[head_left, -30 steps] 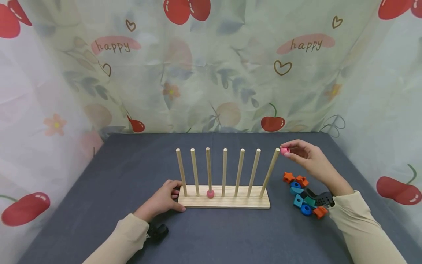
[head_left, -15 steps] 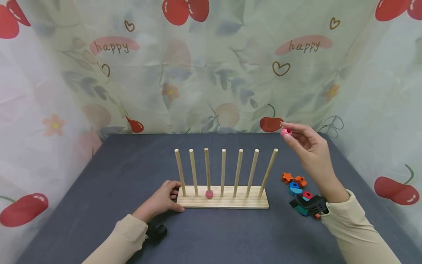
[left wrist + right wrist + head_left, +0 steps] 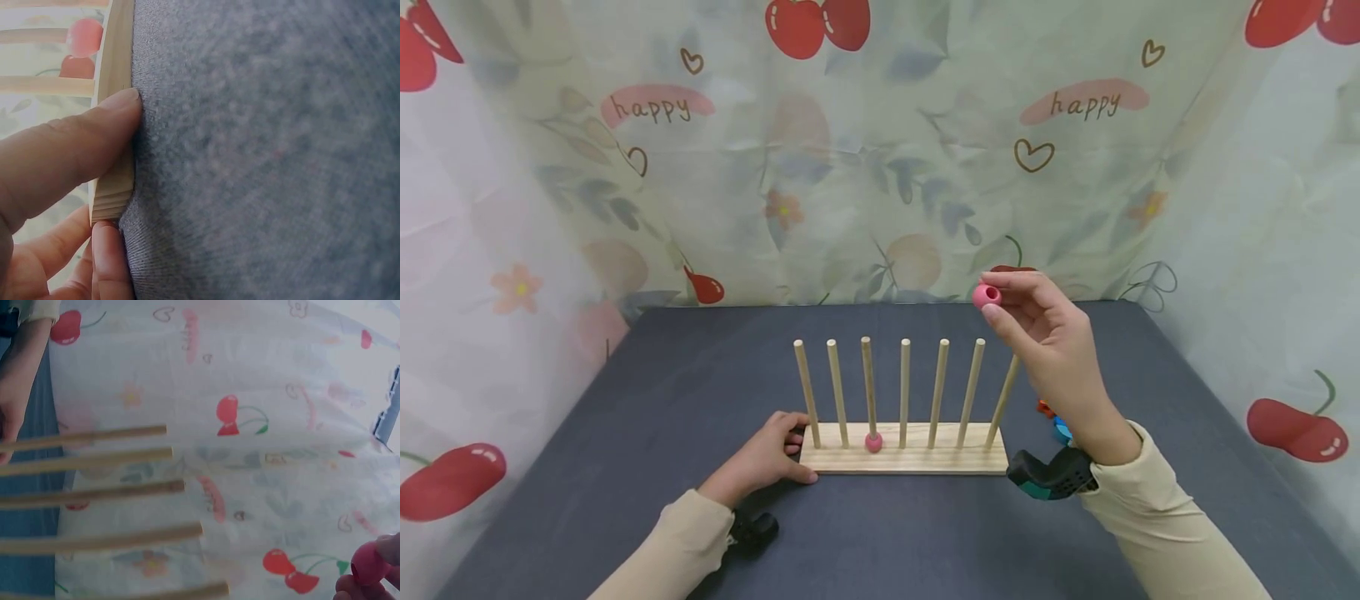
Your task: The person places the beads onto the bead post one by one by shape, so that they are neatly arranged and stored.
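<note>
A pale wooden peg board [image 3: 917, 461] with several upright rods stands on the dark cloth. One pink bead [image 3: 873, 442] sits at the bottom of the third rod from the left. My left hand [image 3: 767, 454] grips the board's left end, thumb along the front edge and fingers behind the corner, as the left wrist view shows. With thumb and fingertips my right hand [image 3: 1048, 333] pinches a second pink bead [image 3: 987, 296], its hole facing up and to the right. That bead is above the tops of the right-hand rods; the hand overlaps the rightmost rod.
Orange and blue pieces [image 3: 1062, 429] lie on the cloth right of the board, mostly hidden behind the right wrist and its black camera mount [image 3: 1052, 475]. A patterned curtain [image 3: 850, 167] hangs behind the table [image 3: 715, 358] and along both sides.
My right hand has carried the pink bead up, then left, from beside the rightmost rod to over the right-hand rods. My left hand keeps its grip on the board.
</note>
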Demonstrator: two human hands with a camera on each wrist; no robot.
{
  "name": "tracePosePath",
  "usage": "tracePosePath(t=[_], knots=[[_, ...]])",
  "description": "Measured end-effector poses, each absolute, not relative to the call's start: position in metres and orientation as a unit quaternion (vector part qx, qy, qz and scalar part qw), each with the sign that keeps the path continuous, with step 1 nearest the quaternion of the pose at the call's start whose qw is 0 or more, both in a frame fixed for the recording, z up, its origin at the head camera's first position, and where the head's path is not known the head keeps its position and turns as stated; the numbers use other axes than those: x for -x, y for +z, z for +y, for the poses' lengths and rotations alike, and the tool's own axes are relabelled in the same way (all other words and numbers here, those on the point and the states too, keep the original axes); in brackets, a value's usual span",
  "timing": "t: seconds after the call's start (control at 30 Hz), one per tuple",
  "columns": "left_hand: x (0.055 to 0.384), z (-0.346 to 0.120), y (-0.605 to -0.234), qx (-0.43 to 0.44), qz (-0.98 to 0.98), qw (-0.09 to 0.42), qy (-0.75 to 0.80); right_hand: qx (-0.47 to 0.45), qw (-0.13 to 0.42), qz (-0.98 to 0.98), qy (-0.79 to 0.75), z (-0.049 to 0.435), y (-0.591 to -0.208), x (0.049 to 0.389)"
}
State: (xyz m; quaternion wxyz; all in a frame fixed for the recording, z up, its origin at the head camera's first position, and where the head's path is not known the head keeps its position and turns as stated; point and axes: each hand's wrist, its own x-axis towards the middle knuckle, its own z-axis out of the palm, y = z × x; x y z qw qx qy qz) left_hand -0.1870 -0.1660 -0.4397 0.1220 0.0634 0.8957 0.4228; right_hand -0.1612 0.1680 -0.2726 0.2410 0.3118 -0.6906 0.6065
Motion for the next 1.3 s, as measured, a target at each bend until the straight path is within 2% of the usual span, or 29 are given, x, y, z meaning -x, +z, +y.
tracePosePath(t=[0.27, 0.77, 1.0, 1.3], knots=[[0.187, -0.165, -0.437, -0.061, 0.895, 0.125, 0.424, -0.316, 0.21, -0.699, 0.606, 0.139, -0.273, 0.16], [0.19, -0.167, -0.438, -0.061, 0.888, 0.132, 0.436, -0.318, 0.113, -0.748, 0.572, 0.101, -0.279, 0.177], [0.189, -0.167, -0.441, -0.06, 0.887, 0.132, 0.438, -0.321, 0.132, -0.79, 0.506, 0.088, -0.295, 0.18], [0.188, -0.166, -0.439, -0.059, 0.89, 0.13, 0.432, -0.296, 0.143, -0.787, 0.521, 0.078, -0.307, 0.178]])
